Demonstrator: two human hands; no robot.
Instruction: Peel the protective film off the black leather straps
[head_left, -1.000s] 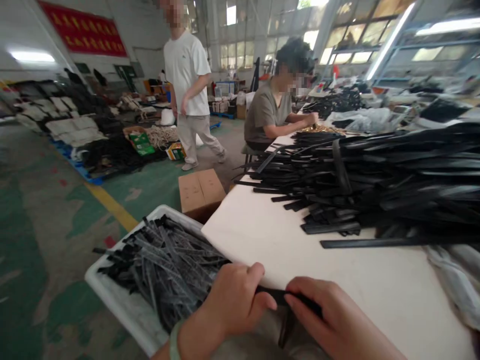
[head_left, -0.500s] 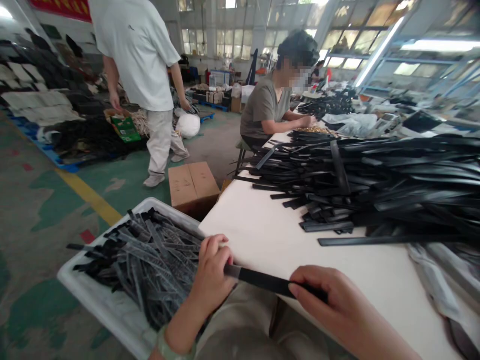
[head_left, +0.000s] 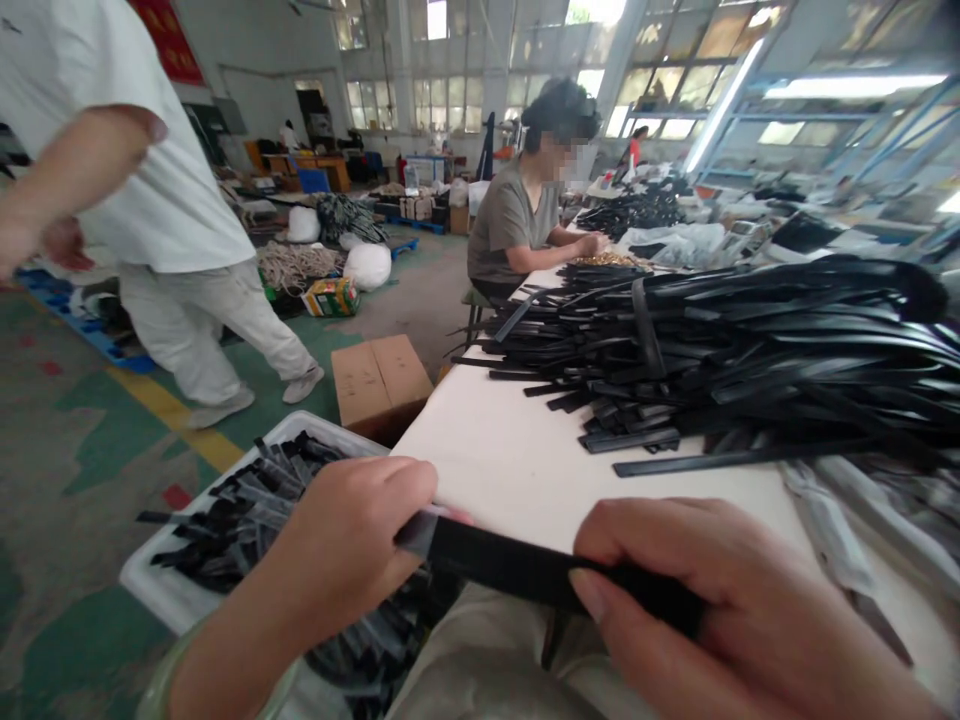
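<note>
A black strap (head_left: 510, 568) stretches between both my hands, close to the camera and just in front of the white table (head_left: 510, 470). My left hand (head_left: 341, 550) is closed round its left end, where a pale film wrapping shows. My right hand (head_left: 720, 610) pinches the strap further right, thumb on top. Under my left arm stands a white bin (head_left: 161, 590) with several film-wrapped black strips. A big heap of black straps (head_left: 735, 350) lies on the table ahead.
A cardboard box (head_left: 379, 380) sits on the floor beside the table. A seated person in a grey shirt (head_left: 517, 225) works at the far end. A person in white clothes (head_left: 172, 230) walks past on the left, near a yellow floor line.
My hands have lifted the strap nearer the camera, and my left hand has slid out to its wrapped end. The person in white has walked closer, leftward.
</note>
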